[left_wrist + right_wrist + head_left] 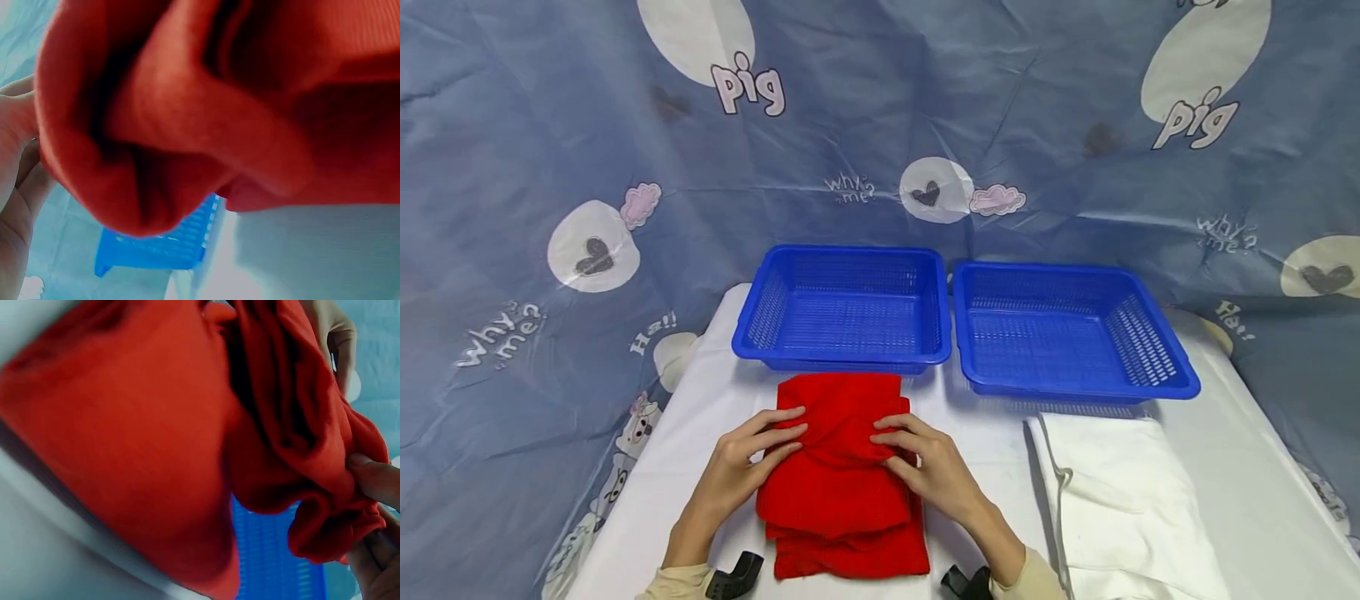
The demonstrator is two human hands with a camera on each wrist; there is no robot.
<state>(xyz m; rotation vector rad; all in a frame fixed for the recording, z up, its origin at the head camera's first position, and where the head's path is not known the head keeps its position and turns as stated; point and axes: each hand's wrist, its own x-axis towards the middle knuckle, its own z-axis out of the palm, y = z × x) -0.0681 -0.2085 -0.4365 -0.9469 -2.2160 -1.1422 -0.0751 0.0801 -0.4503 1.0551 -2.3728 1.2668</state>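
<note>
A folded red cloth (835,500) lies in layers on the white table, in front of the left basket. My left hand (739,467) grips its left side, fingers over the top layer. On the opposite edge, my right hand (936,467) pinches the cloth between thumb and fingers. The right wrist view shows the thumb (378,481) pressing a bunched fold against the fingers below. Up close in the left wrist view, the red cloth (169,119) curls up in a thick fold that hides part of the left hand (15,169).
Two blue plastic baskets, a left one (842,364) and a right one (1078,390), stand side by side at the back with nothing inside. A folded white cloth (1127,508) lies at the right. A printed blue-grey curtain (880,100) hangs behind the table.
</note>
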